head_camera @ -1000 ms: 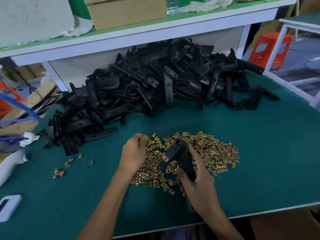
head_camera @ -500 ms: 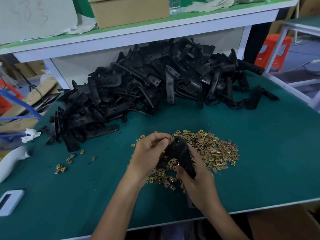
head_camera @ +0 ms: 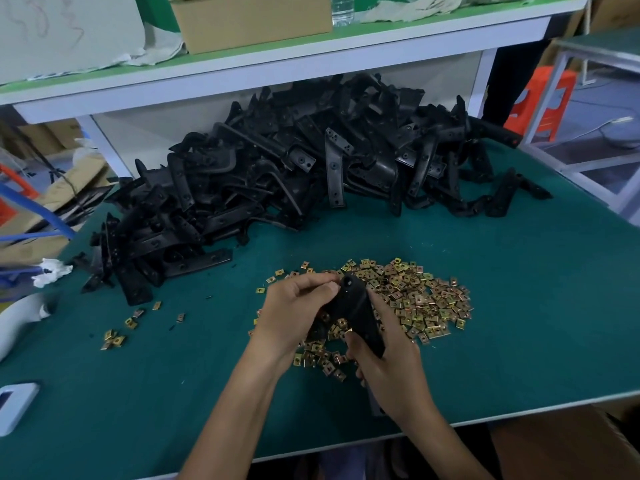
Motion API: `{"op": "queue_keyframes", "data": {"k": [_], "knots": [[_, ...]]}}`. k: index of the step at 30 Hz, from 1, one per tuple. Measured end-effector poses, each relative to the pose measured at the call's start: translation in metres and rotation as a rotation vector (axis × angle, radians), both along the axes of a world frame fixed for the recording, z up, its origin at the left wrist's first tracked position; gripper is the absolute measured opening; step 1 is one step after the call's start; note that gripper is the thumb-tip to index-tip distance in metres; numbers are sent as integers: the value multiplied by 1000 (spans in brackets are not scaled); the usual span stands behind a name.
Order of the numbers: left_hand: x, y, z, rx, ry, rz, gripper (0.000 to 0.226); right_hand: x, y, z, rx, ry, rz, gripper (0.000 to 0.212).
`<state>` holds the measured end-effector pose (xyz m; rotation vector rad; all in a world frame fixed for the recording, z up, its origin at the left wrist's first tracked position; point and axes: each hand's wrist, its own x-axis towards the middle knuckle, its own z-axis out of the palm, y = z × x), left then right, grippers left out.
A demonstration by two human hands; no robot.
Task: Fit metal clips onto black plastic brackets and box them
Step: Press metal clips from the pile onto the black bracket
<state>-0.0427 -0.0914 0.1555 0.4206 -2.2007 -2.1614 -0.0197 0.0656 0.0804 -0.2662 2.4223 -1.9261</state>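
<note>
My right hand grips the lower part of one black plastic bracket, which it holds tilted above the green table. My left hand pinches the bracket's upper end with thumb and fingers closed. Any clip between those fingers is hidden. Under and to the right of both hands lies a heap of small gold metal clips. A large pile of black brackets spreads across the back of the table.
A few stray clips lie at the left. A white device sits near the front left edge. A shelf above carries a cardboard box. An open brown box stands below the table's front right edge.
My left hand left the clip heap, rose to the bracket's upper end and closed on it. My right hand has kept hold of the bracket.
</note>
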Motion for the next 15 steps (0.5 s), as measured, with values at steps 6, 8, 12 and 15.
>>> {"op": "queue_keyframes", "data": {"k": [6, 8, 12, 15], "knots": [[1, 7, -5, -173, 87, -33, 15, 0, 1, 1, 10, 15, -4, 69], [3, 7, -5, -231, 109, -49, 17, 0, 1, 0, 7, 21, -2, 69], [10, 10, -5, -252, 184, -160, 37, 0, 0, -1, -27, 30, -13, 65], [15, 15, -14, -335, 173, -86, 33, 1, 0, 0, -62, 49, -13, 64]]}}
